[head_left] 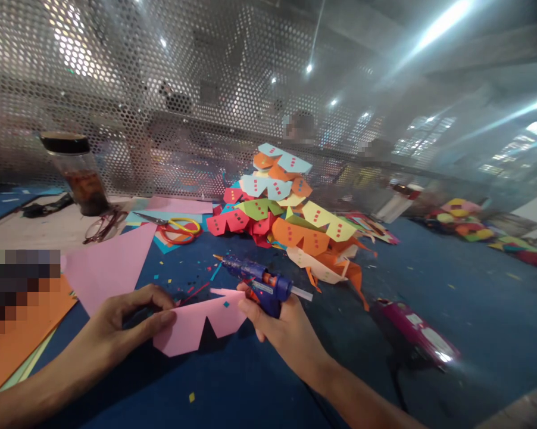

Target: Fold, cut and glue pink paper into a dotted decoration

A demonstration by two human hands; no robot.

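Note:
A pink paper piece (183, 328) with a triangular notch in its lower edge is held over the blue table. My left hand (134, 319) pinches its left end between thumb and fingers. The fingers of my right hand (275, 319) are closed around a blue glue gun (255, 274), whose nozzle points left, and its thumb meets the right end of the pink paper. A clear glue stick juts from the gun's rear. One small blue square lies on the pink paper near its right part.
Behind the glue gun rises a pile of coloured cut papers (299, 232). Scissors (174, 229), glasses (103, 223) and a lidded jar (78, 173) lie or stand at back left. Pink sheet (112, 268) and orange sheet (27, 333) are left; a magenta device (418, 330) is right.

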